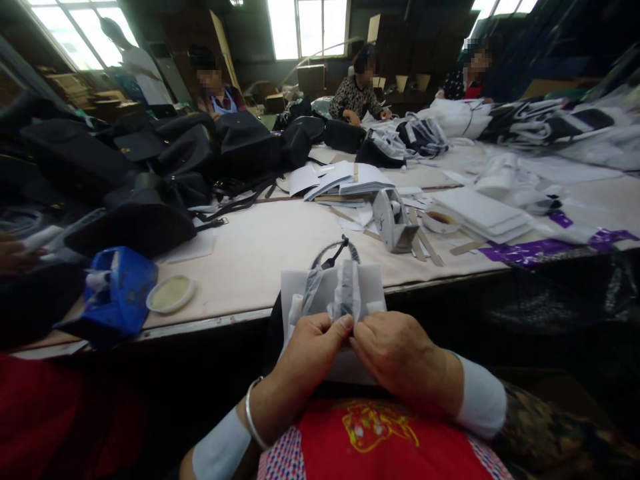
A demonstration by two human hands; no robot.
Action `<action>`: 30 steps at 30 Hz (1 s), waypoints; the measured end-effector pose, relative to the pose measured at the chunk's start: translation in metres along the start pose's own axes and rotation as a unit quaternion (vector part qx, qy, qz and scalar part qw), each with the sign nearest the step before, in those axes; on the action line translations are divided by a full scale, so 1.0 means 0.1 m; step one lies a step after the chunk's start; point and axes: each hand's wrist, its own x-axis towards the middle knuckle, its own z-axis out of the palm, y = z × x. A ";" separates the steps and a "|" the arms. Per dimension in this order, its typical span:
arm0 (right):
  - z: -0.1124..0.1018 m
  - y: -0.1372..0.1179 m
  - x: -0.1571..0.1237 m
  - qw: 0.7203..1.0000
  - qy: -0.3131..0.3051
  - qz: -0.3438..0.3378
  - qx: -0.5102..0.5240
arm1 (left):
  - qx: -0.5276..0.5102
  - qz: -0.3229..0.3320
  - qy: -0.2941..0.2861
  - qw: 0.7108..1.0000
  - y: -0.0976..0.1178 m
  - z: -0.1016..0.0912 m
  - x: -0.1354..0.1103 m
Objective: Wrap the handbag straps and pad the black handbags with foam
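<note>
Windows (309, 28) light a dim workroom, where a long desk (255, 243) is heaped on its far left with black bags (135, 210), and other people (356, 93) sit along the far side. Nearest the wearer, at the front edge of the desk and just above a red apron (345, 440), is a strap wrapped in thin white covering (347, 287), standing out over a white sheet (373, 280). Something dark shows beneath the sheet, too hidden to name. Left hand (313, 343) and right hand (395, 350) meet at the lower end of the covering, thumbs close together and fingers curled in, pinching it from both sides; the exact grip of the right fingertips is hidden. Such a two-sided hold probably stops the loose covering from slipping, and working close to the body likely steadies the piece. Beyond the hands stands a grey tape holder (395, 223), with a blue tape holder (120, 293) and a round dish (171, 294) to the left, presumably near the edge for easy reach. Stacked papers (345, 181) lie farther back, apparently piled to leave working space in front.
</note>
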 end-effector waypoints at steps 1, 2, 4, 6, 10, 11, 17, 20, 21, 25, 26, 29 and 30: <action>-0.05 0.05 0.00 1.000 0.000 -0.006 0.022 | 0.019 0.000 -0.002 1.000 0.01 -0.01 0.00; -0.10 0.10 0.01 0.999 0.012 -0.002 0.044 | 0.023 -0.003 -0.008 1.000 0.02 -0.02 0.00; -0.18 0.20 0.02 0.995 0.053 0.032 0.074 | -0.021 -0.029 -0.033 0.999 0.03 -0.04 0.00; -0.23 0.26 0.03 0.989 0.078 0.082 0.096 | -0.103 -0.054 -0.066 0.991 0.04 -0.06 0.01; -0.20 0.23 0.06 0.950 0.034 0.219 0.219 | -0.193 -0.063 -0.099 0.974 0.03 -0.13 0.03; -0.19 0.20 0.07 0.935 0.025 0.252 0.248 | -0.190 -0.056 -0.094 0.976 0.03 -0.15 0.04; -0.09 0.10 0.10 0.750 -0.010 0.376 0.545 | 0.053 0.160 -0.057 0.984 0.07 -0.17 0.01; -0.01 0.09 0.14 0.542 -0.056 0.434 0.717 | 0.159 0.269 -0.037 0.949 0.03 -0.12 0.01; 0.02 0.09 0.15 0.489 -0.054 0.451 0.745 | 0.179 0.289 -0.028 0.940 -0.01 -0.10 0.02; 0.08 0.06 0.19 0.431 -0.004 0.488 0.759 | 0.222 0.308 -0.019 0.925 -0.10 -0.04 0.03; 0.08 0.06 0.20 0.448 0.005 0.488 0.749 | 0.224 0.301 -0.024 0.927 -0.09 -0.03 0.03; 0.04 0.05 0.22 0.539 0.030 0.455 0.709 | 0.188 0.238 -0.042 0.952 -0.01 -0.04 0.00; 0.03 0.05 0.22 0.577 0.038 0.437 0.690 | 0.160 0.193 -0.057 0.966 0.02 -0.05 -0.02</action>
